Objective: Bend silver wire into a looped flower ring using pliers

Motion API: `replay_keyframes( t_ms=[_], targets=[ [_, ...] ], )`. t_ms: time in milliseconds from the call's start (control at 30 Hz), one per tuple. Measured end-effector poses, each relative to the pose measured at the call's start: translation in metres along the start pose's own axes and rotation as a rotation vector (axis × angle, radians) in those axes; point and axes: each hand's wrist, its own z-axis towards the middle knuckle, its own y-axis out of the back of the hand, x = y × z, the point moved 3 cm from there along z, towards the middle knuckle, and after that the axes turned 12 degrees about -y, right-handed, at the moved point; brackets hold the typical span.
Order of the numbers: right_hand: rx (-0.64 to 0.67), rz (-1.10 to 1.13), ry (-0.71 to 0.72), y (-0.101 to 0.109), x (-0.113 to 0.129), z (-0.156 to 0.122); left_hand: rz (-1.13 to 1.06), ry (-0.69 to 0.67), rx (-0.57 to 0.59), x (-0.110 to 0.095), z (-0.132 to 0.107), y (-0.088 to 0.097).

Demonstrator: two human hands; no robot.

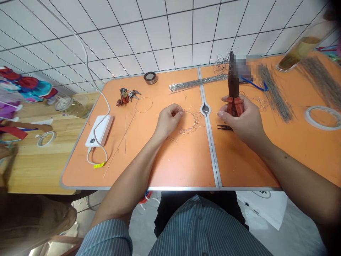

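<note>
Above an orange table (pixel 181 167), the left hand (pixel 168 121) pinches thin, looped wire (pixel 196 124); the right hand (pixel 247 119) clasps red-handled pliers (pixel 233 85).

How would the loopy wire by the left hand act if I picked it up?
The loopy wire is probably light, since its strand looks very thin. It likely bends easily yet keeps shape, as the little loops hold their curl. Its jutting loops might snag.
</note>
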Motion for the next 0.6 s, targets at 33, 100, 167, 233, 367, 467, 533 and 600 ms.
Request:
replay_keyframes(
  t_ms=[33,100,167,233,367,467,533,600],
  targets=[
    [0.004,-0.016,0.01,0.0,0.001,-0.001,-0.101,0.032,-0.002,-0.001,0.0,-0.001],
    [0.014,-0.035,0.022,-0.001,0.002,-0.003,-0.256,0.094,-0.014,-0.005,-0.001,-0.005],
    [0.028,-0.045,0.027,-0.002,0.003,-0.005,-0.358,0.151,-0.02,-0.009,-0.004,-0.008],
    [0.039,-0.071,0.044,-0.003,0.005,-0.009,-0.424,0.207,-0.022,-0.014,-0.006,-0.01],
    [0.032,-0.194,0.1,-0.003,0.01,-0.016,-0.513,0.29,-0.022,-0.023,-0.01,-0.012],
    [0.026,-0.277,0.144,-0.003,0.012,-0.02,-0.567,0.321,-0.023,-0.026,-0.011,-0.013],
    [0.026,-0.318,0.179,-0.004,0.013,-0.02,-0.586,0.334,-0.026,-0.027,-0.012,-0.015],
    [0.018,-0.355,0.209,-0.004,0.013,-0.021,-0.584,0.344,-0.026,-0.028,-0.013,-0.016]
  ],
)
